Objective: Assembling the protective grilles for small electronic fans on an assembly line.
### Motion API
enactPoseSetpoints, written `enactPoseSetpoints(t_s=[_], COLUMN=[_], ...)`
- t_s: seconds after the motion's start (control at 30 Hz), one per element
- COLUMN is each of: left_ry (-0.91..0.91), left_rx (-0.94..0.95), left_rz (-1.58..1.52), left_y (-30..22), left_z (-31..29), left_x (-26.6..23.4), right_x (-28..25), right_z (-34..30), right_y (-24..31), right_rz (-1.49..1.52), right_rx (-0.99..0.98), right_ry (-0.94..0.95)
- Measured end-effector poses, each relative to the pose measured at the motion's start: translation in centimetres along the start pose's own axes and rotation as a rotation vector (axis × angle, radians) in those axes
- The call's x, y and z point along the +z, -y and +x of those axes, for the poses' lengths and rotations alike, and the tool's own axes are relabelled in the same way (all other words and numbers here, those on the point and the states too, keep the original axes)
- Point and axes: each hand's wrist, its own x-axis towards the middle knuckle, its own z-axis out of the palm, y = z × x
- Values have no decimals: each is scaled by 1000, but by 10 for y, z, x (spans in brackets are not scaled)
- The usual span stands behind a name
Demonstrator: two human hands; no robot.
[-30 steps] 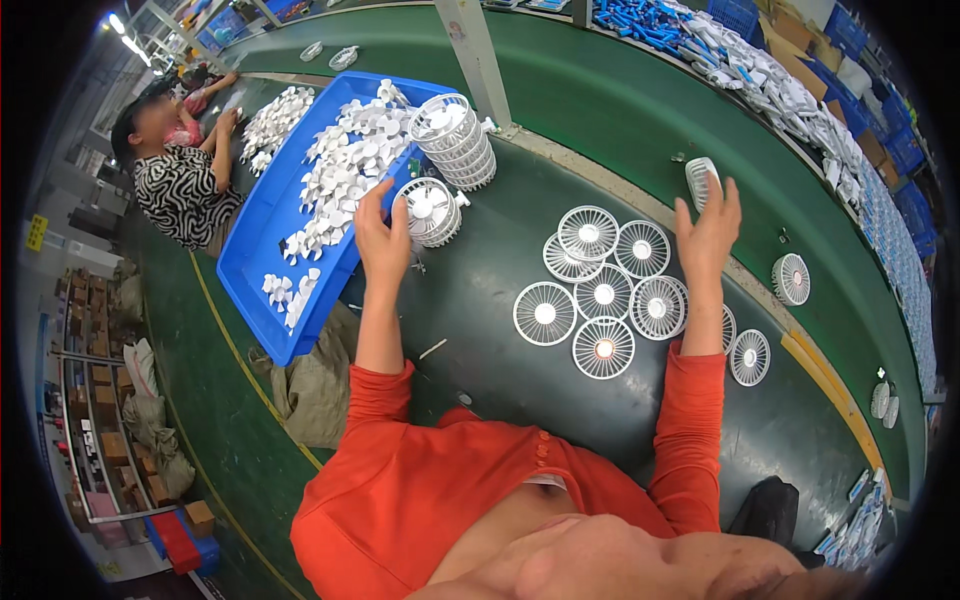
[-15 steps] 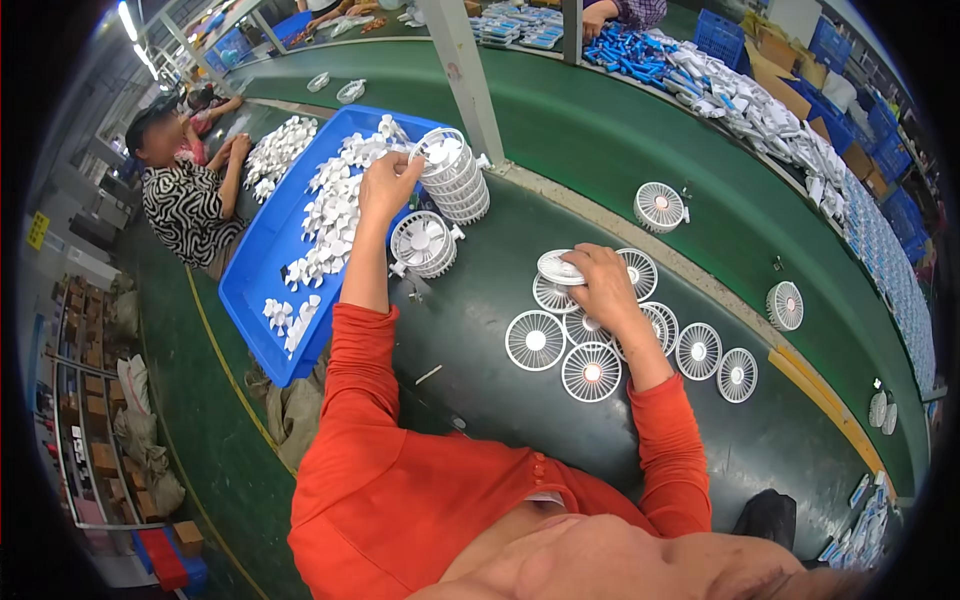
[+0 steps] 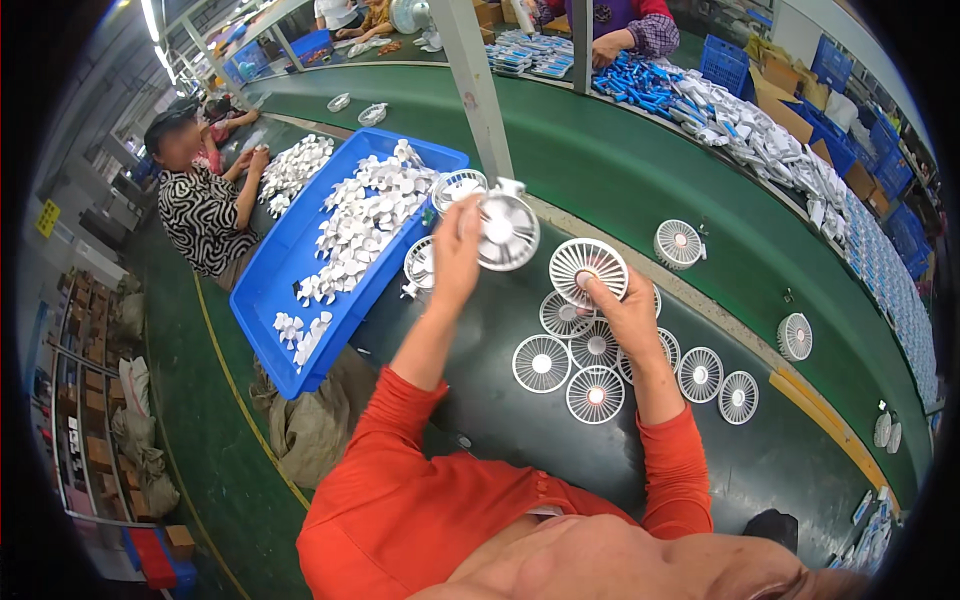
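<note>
My left hand (image 3: 458, 262) grips a white fan head (image 3: 510, 232), slightly blurred, with blades inside its round cage. In my right hand (image 3: 632, 318) is a white round fan grille (image 3: 588, 262), raised and tilted, the thumb near its hub. The two pieces are close but apart. Below the right hand lie several similar flat grilles (image 3: 542, 363), some overlapping. Behind my left hand stand more fan heads (image 3: 458, 188), partly hidden; another fan housing (image 3: 420, 264) sits by the tray edge.
A blue tray (image 3: 262, 312) of white fan blades (image 3: 365, 215) stands at the left. Beyond the dark worktable runs a green conveyor belt (image 3: 610, 180) carrying fan heads (image 3: 680, 244). A metal post (image 3: 475, 95) rises at the table's far edge. One person (image 3: 200, 215) works at far left; others sit across the belt.
My left hand has taken a fan head from the stack and brought it right. My right hand has lifted the grille and turned it up. The view has shifted slightly.
</note>
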Motion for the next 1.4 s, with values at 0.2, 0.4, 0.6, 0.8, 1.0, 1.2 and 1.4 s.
enactPoseSetpoints(t_s=[0.2,0.4,0.6,0.8,1.0,1.2,1.4], left_ry=[132,243,187,-55,-111,-71,15], left_rx=[-553,-797,-779,-695,-336,97,67], left_rz=[-1058,-1193,-1253,-1053,-764,-252,-314], left_y=[20,1,17,-14,-30,-25,-11], left_z=[-69,-68,-79,-93,-103,-107,-94], left_x=[52,47,47,65,80,86,87], right_x=[8,11,22,21,24,36,29], right_z=[-1,2,-7,-8,-11,-19,-8], right_y=[-5,-10,-28,-31,-35,-28,-33], right_rz=[-407,-715,-739,-723,-633,-64,-149], right_rx=[-190,-506,-404,-431,-516,-211,-154], right_ry=[-56,-57,206,226,139,122,98])
